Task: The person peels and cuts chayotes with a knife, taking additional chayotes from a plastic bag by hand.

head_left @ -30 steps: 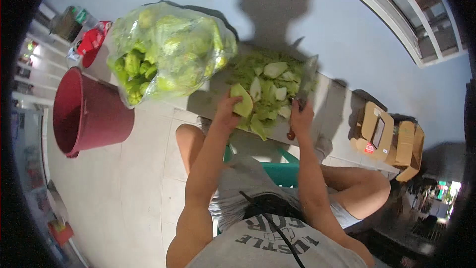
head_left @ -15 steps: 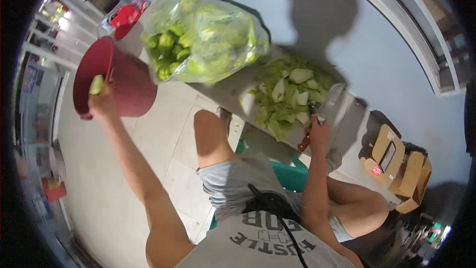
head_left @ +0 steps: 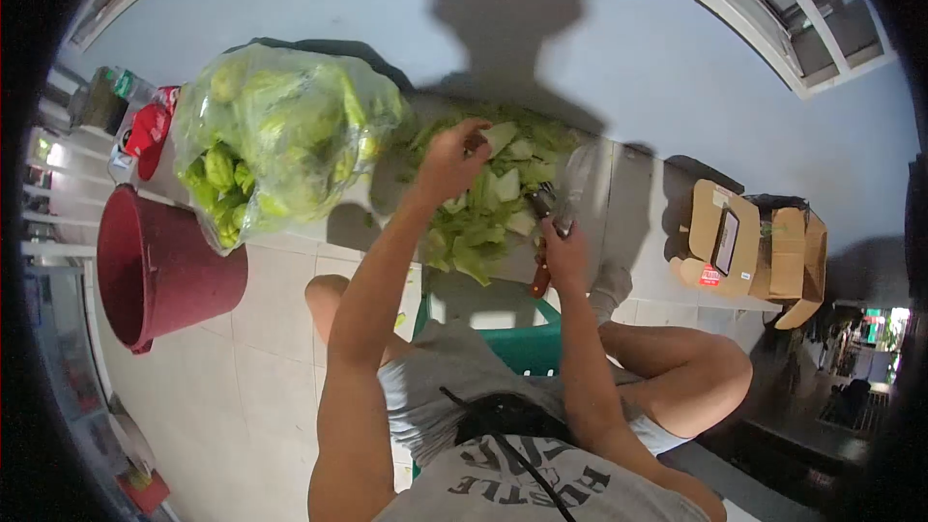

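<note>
My left hand [head_left: 452,166] is over the pile, its fingers curled at the near end of a pale peeled chayote piece [head_left: 500,138]. Below and around it lie green peelings [head_left: 469,249] mixed with several whitish cut pieces. My right hand [head_left: 566,256] is closed round a knife with a riveted brown handle [head_left: 539,277]; its metal part points into the peelings, and the blade is only partly visible. Left of the pile, a big clear plastic bag [head_left: 290,126] bulges with whole green chayotes [head_left: 222,174].
At the far left, a maroon bucket [head_left: 184,266] stands on the tiled floor. Behind it are a red item [head_left: 148,130] and a bottle [head_left: 130,85]. Opened cardboard boxes [head_left: 739,242] sit on the right. A green stool [head_left: 517,346] is under me, and a wall runs behind the bench.
My left hand has left the bucket, where it held a pale green piece, and come right to the pile. That piece is out of sight. My right hand keeps the knife; the view has swung left.
</note>
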`<state>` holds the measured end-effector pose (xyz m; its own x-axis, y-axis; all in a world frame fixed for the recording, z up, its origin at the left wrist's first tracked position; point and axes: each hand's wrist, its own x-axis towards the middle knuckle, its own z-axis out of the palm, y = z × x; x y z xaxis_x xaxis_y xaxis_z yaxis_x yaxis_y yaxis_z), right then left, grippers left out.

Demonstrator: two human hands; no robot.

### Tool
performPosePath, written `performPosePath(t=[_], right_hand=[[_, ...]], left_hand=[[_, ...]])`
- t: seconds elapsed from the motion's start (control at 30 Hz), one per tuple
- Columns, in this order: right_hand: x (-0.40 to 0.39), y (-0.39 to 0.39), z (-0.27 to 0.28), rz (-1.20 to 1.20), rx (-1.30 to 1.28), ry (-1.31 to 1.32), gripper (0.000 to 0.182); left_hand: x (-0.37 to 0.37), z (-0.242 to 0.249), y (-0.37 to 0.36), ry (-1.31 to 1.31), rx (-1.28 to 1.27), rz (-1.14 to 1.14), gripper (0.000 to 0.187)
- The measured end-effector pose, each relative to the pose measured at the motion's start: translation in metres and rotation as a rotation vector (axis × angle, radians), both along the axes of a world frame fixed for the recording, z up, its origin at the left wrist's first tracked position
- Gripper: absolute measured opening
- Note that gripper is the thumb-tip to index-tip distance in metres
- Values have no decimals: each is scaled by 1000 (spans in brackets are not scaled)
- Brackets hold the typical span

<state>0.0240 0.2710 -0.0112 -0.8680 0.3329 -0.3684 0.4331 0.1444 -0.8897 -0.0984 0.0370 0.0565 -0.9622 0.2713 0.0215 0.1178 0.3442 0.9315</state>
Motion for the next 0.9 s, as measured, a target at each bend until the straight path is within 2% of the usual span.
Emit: performPosePath(t=[0.07, 0.1, 0.17, 0.3, 0.37, 0.5, 0.57, 0.6, 0.67, 0.7, 0.77, 0.8, 0.87, 0.9], right_hand=[[0, -6, 19, -4, -8, -43, 25], [0, -9, 26, 3, -19, -83, 23], [2, -9, 18, -12, -55, -59, 22], [-3, -5, 8, -9, -37, -45, 21], [-5, -4, -7, -12, -43, -44, 22], [-6, -11, -6, 16, -44, -74, 25], [-3, -17, 0, 17, -94, -92, 30], [-2, -20, 2, 62, -109, -76, 31], [0, -26, 3, 119, -125, -60, 33], [0, -30, 4, 172, -102, -72, 34], [3, -44, 13, 237, -80, -89, 35], [5, -51, 19, 256, -88, -115, 36], [9, -62, 33, 283, -86, -142, 36], [11, -66, 38, 323, -88, -129, 34]], left_hand=[[-39, -65, 31, 46, -354, 37, 45], [-51, -90, 41, 46, -348, 26, 45], [-66, -121, 60, 141, -732, 84, 47], [-84, -141, 80, -44, -818, 17, 46], [-86, -138, 81, -145, -877, -125, 46], [-74, -128, 78, -60, -875, -114, 43], [-54, -79, 70, -493, 92, 282, 38], [-47, -82, 65, -493, 91, 282, 38], [-32, -87, 47, -784, 916, 202, 37], [-22, -91, 41, -781, 920, 211, 37], [0, -81, 26, -948, 1264, 219, 43], [9, -75, 20, -942, 1270, 228, 43], [22, -68, 13, -775, 1484, 77, 45], [27, -65, 9, -767, 1495, 81, 45]])
